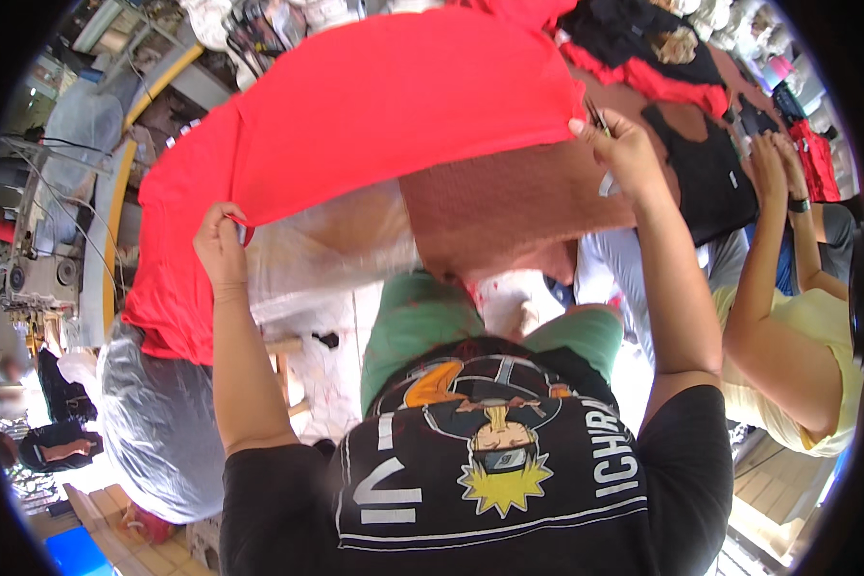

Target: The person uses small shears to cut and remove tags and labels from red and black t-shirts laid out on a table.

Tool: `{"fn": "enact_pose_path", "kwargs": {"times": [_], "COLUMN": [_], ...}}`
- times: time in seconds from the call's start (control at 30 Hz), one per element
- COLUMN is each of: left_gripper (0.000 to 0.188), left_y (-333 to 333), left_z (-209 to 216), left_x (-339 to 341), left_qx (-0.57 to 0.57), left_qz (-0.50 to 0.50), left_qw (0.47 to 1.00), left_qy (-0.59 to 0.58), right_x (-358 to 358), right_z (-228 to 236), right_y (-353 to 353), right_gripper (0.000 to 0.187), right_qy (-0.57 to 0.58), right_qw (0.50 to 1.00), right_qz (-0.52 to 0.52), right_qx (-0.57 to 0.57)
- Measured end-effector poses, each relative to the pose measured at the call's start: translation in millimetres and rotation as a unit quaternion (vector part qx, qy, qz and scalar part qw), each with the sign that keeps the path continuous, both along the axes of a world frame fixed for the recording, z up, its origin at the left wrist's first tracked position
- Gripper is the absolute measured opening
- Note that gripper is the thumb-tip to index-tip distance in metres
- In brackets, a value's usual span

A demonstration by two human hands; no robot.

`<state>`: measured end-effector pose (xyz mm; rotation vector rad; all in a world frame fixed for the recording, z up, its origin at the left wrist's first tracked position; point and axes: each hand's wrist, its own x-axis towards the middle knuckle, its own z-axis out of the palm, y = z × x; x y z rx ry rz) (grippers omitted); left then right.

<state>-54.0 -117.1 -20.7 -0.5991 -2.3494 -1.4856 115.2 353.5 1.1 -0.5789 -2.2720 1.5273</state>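
Between both grips (222,246) (624,158), red fabric (384,115), its edge beside open brown cloth (509,197).

Fisheye head cam looks down, close above L hand (221,245) & R hand (624,158).

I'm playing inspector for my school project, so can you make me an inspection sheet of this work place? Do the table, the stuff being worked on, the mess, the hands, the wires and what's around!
Surface: brown cloth at the right, clear plastic sheet at the left.
Things in hand: wide red fabric, spread between both hands.
Clutter: black garment beside the brown cloth; more black and red cloth beyond.
Hands: left hand grips the fabric's near edge; right hand holds its right corner, plus a small dark pointed tool.
Cables: thin dark ones at far left.
Surroundings: co-worker in a yellow top at right; plastic-covered bundle at left.
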Motion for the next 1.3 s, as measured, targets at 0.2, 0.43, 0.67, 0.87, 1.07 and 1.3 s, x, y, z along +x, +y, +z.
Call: {"fn": "enact_pose_path", "kwargs": {"times": [0.2,0.43,0.67,0.87,1.07,1.3], "left_gripper": [0.021,0.016,0.032,0.025,0.013,0.021], "left_y": [-11,148,229,259,248,223], "left_z": [-20,-16,-46,-61,-52,-20], "left_x": [35,74,114,122,120,121], "left_qx": [-0.165,-0.134,-0.134,-0.155,-0.16,-0.16], "left_qz": [0.008,-0.19,-0.244,-0.244,-0.285,-0.44], "left_qw": [0.984,0.972,0.961,0.955,0.944,0.88], "left_qy": [0.062,0.039,-0.001,0.069,0.043,-0.085], "right_x": [57,39,46,55,40,41], "right_z": [-44,-26,-37,-51,-64,-75], "right_y": [-3,-26,-31,-7,-28,-28], "right_gripper": [0.032,0.026,0.022,0.022,0.02,0.016], "right_qy": [-0.065,0.01,-0.006,-0.026,-0.019,-0.006], "right_qw": [0.994,0.994,0.987,0.991,0.986,0.991], "right_qz": [0.024,0.061,0.017,0.023,0.092,0.056], "right_qx": [0.082,0.094,0.16,0.128,0.135,0.118]}}
